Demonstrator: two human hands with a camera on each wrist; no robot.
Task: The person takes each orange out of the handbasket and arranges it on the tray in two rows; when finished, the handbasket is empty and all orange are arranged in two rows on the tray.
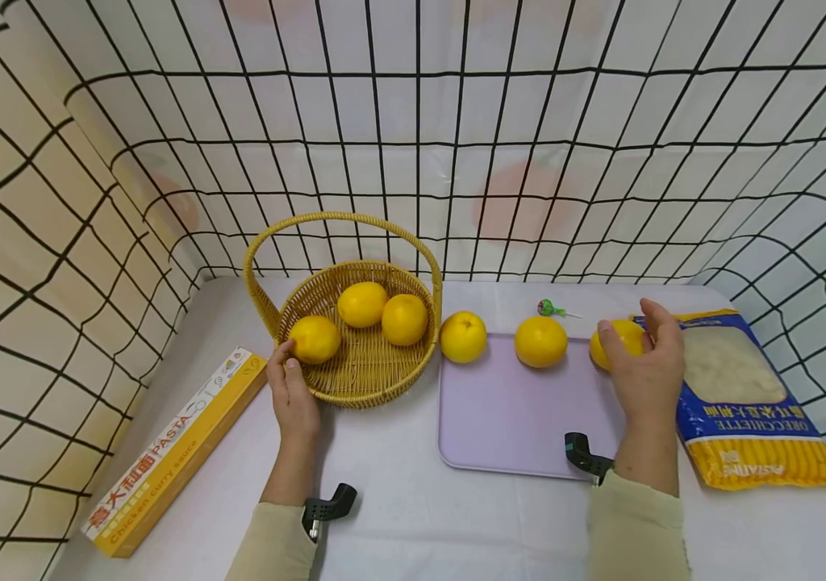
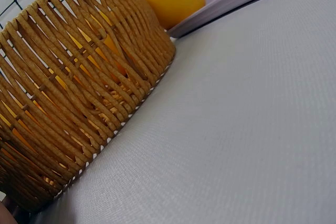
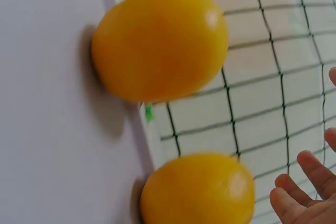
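Observation:
My left hand rests against the left side of a round wicker basket, fingers along its wall and fingertips at the rim. Inside the basket lie three yellow oranges, the closest orange right by those fingertips. In the left wrist view the woven wall hides most of that hand. My right hand is over the right end of a lilac tray, thumb and fingers spread around an orange. In the right wrist view the fingers stand apart from the nearest orange.
Another orange sits on the tray's far edge, and one between tray and basket. A green lollipop lies behind the tray. A pasta box lies at left, an orecchiette bag at right. Black wire mesh encloses the table.

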